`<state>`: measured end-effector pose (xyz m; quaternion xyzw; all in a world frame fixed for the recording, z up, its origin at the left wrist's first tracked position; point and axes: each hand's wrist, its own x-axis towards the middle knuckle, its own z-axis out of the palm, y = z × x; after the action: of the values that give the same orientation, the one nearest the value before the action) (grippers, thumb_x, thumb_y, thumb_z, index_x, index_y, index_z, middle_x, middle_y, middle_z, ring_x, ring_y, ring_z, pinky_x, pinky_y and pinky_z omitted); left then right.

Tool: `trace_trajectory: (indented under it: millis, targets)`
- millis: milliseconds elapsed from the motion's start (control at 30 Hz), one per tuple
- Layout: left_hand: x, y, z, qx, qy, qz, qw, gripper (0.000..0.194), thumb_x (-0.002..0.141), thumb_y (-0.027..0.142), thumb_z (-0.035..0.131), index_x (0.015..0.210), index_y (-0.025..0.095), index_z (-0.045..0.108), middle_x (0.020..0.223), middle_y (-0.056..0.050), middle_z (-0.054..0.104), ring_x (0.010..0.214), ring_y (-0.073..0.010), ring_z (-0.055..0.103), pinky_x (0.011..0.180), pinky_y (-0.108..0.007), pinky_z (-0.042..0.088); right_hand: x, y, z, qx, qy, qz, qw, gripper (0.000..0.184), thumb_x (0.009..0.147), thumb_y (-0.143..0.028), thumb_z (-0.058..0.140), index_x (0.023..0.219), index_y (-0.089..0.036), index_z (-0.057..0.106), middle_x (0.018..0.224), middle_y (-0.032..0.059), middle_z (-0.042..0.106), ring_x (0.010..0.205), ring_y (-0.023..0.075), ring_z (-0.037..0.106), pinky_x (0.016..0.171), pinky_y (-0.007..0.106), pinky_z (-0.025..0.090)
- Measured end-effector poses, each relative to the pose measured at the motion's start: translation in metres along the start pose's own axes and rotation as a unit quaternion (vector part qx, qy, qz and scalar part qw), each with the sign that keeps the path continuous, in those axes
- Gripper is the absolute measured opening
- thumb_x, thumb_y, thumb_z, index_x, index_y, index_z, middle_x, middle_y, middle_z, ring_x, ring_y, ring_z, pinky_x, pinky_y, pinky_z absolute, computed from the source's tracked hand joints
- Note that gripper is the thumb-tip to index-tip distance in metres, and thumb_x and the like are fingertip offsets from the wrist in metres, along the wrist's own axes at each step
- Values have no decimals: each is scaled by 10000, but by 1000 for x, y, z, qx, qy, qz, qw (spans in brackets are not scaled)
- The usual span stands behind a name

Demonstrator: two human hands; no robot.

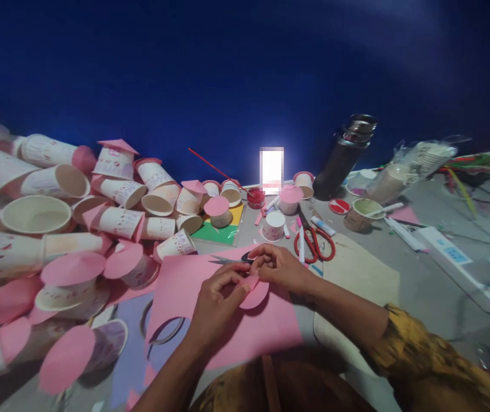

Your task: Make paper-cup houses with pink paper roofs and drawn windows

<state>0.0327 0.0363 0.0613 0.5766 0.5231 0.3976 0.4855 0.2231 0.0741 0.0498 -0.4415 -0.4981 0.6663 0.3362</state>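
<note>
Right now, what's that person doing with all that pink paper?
The person's left hand and right hand are both holding a rounded pink paper piece, above a larger pink sheet. Small scissors lie just beyond the hands, and red-handled scissors lie farther to the right. Paper cups crowd the left side, many with pink paper tops.

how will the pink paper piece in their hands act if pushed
The pink paper piece would probably bend easily, since it looks thin. It's likely light too, being small. The left hand, gripping it, might leave a crease.
</note>
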Motion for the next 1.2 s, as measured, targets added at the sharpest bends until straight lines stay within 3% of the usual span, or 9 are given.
trace_trajectory:
  millis: [167,467,567,633,733,833,867,1000,1200]
  targets:
    - [-2,1,0,21,-28,5,999,199,801,366,739,645,243,721,1260,-106,746,1214,-340,638,1053,-453,441,3,2,-3,37,-19,11,999,418,630,-210,818,1012,-183,649,737,-45,654,686,125,606,646,243,454]
    - [-2,6,1,4,-29,-31,999,244,753,372,734,558,238,675,1125,-123,786,1140,-359,669,985,-461,473,4,2,-3,69,-49,67,994,417,608,-194,809,998,-173,663,699,-49,649,634,110,570,599,223,408]
    - [-1,6,0,-12,-24,-41,999,251,737,382,750,550,233,675,1130,-128,784,1125,-362,672,1001,-470,468,2,-4,-7,12,-45,53,997,341,692,-215,780,1011,-169,671,688,-51,642,620,111,567,593,225,405]
    - [0,4,-2,-27,-14,-53,998,250,730,396,763,562,229,684,1144,-133,781,1106,-361,676,1002,-475,470,-3,-13,-16,-101,-36,22,994,226,765,-238,747,975,-175,693,701,-35,657,633,124,579,598,236,408]
    - [2,1,-5,-51,8,-71,996,273,719,420,782,563,223,675,1149,-135,780,1107,-362,673,1006,-477,467,-16,-27,-40,-349,32,-26,936,46,844,-210,677,818,-192,711,773,10,717,716,162,622,639,263,402]
    - [5,1,-7,-69,18,-84,994,289,698,423,795,548,219,656,1138,-139,783,1118,-372,668,1003,-482,460,-31,-32,-66,-538,138,-4,831,169,946,-209,579,849,-212,717,848,30,747,787,185,650,674,282,388]
    - [5,1,-7,-72,18,-88,993,292,692,422,796,541,219,651,1135,-142,783,1122,-378,666,999,-486,458,-34,-30,-73,-562,151,3,813,184,961,-199,563,871,-208,722,897,52,751,833,203,656,682,290,386]
    - [6,0,-7,-72,21,-97,992,302,696,428,799,531,218,656,1130,-147,785,1120,-386,666,1002,-502,449,-39,-14,-85,-610,154,10,777,226,977,-160,535,1081,-213,728,1154,122,693,1047,251,634,707,295,405]
    - [7,-8,-9,-77,32,-100,992,286,686,421,811,555,214,663,1119,-146,785,1044,-362,689,976,-500,479,-36,0,-85,-658,129,2,742,276,983,-155,523,1158,-249,715,1122,93,664,982,217,628,669,281,398]
